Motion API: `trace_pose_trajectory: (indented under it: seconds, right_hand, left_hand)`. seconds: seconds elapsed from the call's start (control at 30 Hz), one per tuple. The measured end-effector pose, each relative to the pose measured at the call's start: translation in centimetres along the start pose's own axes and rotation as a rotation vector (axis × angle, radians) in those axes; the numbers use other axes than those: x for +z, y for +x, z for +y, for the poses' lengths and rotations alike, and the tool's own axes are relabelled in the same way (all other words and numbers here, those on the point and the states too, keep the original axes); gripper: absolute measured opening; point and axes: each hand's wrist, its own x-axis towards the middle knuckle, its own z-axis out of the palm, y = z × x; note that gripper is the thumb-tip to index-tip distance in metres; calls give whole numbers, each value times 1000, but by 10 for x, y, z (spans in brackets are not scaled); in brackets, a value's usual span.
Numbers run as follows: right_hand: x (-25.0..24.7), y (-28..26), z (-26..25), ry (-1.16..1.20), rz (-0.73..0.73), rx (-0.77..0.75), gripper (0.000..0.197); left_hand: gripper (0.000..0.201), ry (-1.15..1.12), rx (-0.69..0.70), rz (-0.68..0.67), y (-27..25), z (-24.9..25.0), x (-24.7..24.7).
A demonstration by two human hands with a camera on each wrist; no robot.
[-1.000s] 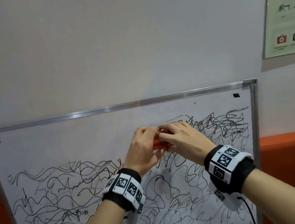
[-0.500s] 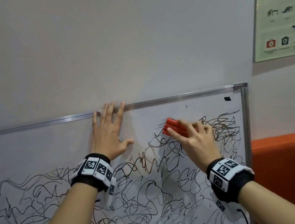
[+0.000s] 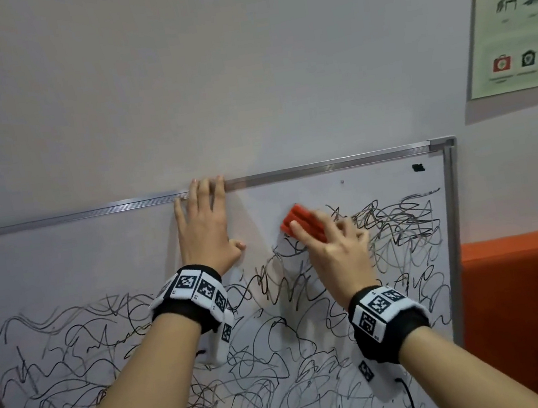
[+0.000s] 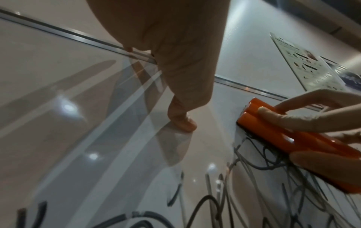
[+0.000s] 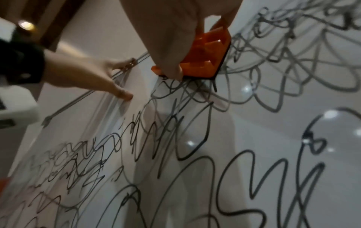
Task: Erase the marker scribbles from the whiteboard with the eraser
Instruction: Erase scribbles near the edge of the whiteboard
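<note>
A person's right hand (image 3: 334,250) grips an orange eraser (image 3: 301,221) against a wall-mounted whiteboard (image 3: 62,267), fingers and thumb curled over its ribbed back. The eraser's long axis runs from about 10 o'clock to 4 o'clock, its free end pointing up-left, at the upper edge of the black scribbles (image 3: 397,220) in the board's upper right area. The left hand (image 3: 207,233) lies flat on the board at the eraser's 9 o'clock, fingers straight, tips reaching the aluminium top frame (image 3: 324,166). Both wrists wear black bands with square-coded white tags. A poster (image 3: 517,13) of pictograms, its text too blurred to read, hangs at 2 o'clock on the pale wall above an orange lower band (image 3: 531,288).
</note>
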Motion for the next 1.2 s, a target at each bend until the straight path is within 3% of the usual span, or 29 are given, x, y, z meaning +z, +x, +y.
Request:
trace_pose_trajectory:
  seconds: [0.07, 0.2, 0.37, 0.47, 0.6, 0.73, 0.87, 1.0, 1.13, 1.2]
  right_hand:
    - [-6, 3, 2, -24, -28, -81, 76]
    - [-17, 2, 33, 11, 58, 188, 66]
    - [-22, -3, 54, -39, -3, 5, 60]
    - [-26, 0, 66, -2, 26, 138, 64]
    - [-27, -10, 67, -84, -13, -79, 63]
    - [-30, -9, 77, -53, 38, 92, 65]
    - [-29, -15, 71, -96, -23, -98, 64]
    - [-29, -11, 70, -26, 51, 127, 66]
    - [-23, -17, 55, -55, -18, -123, 65]
    - [-23, -12, 54, -38, -18, -61, 65]
  left_hand:
    - [124, 22, 2, -13, 0, -2, -2]
    - [125, 50, -19, -17, 1, 3, -3]
    - [124, 50, -29, -21, 1, 2, -5]
    - [123, 55, -35, -27, 0, 3, -5]
    - [122, 53, -49, -34, 0, 6, -7]
    - [120, 52, -57, -22, 0, 8, -6]
    - [119, 39, -58, -11, 0, 8, -7]
    - [119, 47, -66, -21, 0, 8, -7]
    - [118, 62, -66, -40, -1, 8, -7]
    - [118, 61, -69, -39, 0, 8, -7]
